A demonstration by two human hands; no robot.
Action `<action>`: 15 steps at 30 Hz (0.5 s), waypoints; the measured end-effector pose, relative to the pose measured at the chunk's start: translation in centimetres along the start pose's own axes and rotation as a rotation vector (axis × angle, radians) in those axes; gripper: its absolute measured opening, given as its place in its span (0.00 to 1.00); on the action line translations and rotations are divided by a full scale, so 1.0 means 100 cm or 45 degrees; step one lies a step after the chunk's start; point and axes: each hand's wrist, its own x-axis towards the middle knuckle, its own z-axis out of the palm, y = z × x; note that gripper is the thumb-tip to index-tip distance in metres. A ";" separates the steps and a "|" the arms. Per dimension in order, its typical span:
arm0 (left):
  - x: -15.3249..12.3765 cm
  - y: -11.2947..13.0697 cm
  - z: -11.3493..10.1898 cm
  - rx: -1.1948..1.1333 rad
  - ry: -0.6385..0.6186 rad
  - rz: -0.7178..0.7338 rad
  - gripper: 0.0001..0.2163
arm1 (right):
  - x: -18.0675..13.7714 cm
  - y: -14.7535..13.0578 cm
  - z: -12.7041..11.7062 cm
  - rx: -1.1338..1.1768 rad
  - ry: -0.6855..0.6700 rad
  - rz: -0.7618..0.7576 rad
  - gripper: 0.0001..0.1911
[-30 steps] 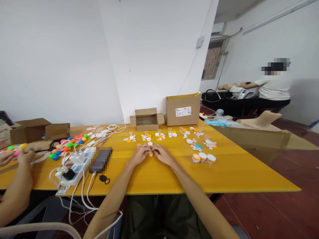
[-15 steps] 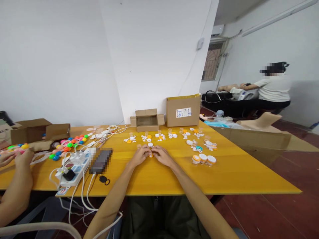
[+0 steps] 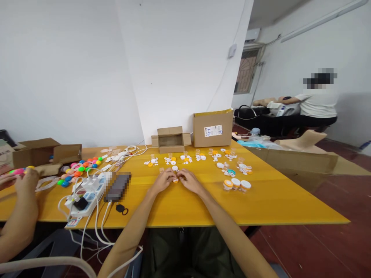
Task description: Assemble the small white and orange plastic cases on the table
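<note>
Close together at the middle of the table, my left hand (image 3: 164,180) and my right hand (image 3: 189,180) bend their fingers around a small orange-and-white round plastic piece (image 3: 175,180). The left fingers are closed at its left edge. On the other side my right fingertips are pinched, and anything tiny between them is too small to make out. Just beyond my fingertips lies a white disc (image 3: 174,168). A small clear cup (image 3: 161,170) stands behind my left hand. Several groups of clear cups, orange rings and small white parts (image 3: 188,159) are spread farther back.
Three lidded orange-and-white jars (image 3: 236,183) stand to the right. Behind are an open small carton (image 3: 171,143) and a larger box (image 3: 213,129). On my left are a phone (image 3: 118,186), a power strip (image 3: 89,199) with cables, and colourful balls (image 3: 79,169) near a co-worker's hand (image 3: 28,183).
My hands stay at the same spot around the round piece, with only slight finger movement. At the left, the co-worker's hands have shifted a little with the colourful balls.
</note>
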 end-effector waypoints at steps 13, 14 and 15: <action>0.001 0.000 0.002 0.044 0.007 0.017 0.10 | -0.008 -0.004 -0.002 -0.343 0.261 0.238 0.10; 0.001 0.001 0.002 0.046 0.007 0.016 0.10 | -0.008 -0.004 -0.002 -0.378 0.256 0.256 0.09; 0.001 0.001 0.002 0.047 0.007 0.015 0.10 | -0.009 -0.004 -0.002 -0.417 0.234 0.281 0.08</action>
